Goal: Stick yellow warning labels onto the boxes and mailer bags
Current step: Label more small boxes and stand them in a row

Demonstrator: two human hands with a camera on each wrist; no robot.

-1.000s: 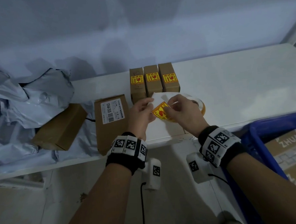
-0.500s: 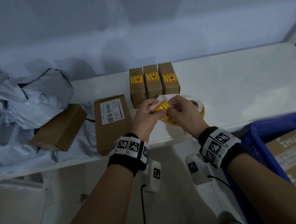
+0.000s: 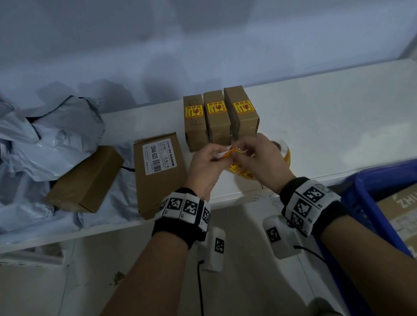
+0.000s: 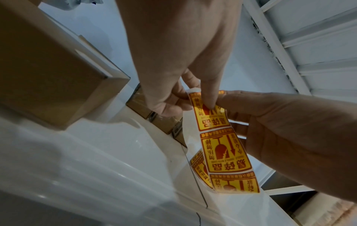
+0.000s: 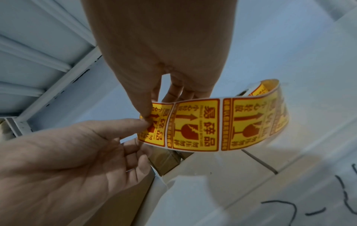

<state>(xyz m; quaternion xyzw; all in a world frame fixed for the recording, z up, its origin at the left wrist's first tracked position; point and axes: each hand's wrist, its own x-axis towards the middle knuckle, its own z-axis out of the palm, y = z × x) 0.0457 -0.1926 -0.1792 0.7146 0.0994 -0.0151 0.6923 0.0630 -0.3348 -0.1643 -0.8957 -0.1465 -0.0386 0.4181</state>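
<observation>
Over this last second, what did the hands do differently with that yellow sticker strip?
Both hands lifted the strip of yellow labels off the table and drew closer; the left hand and right hand now pinch its end label, which has turned edge-on to the head camera. The three labelled boxes, the flat box and the mailer bags stayed put.

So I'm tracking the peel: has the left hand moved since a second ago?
Yes. The left hand has shifted slightly toward the three labelled boxes, pinching the label strip nearer them.

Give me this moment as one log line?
step: peeling label | left hand: pinches label strip | right hand: pinches end label | labelled boxes: three
</observation>
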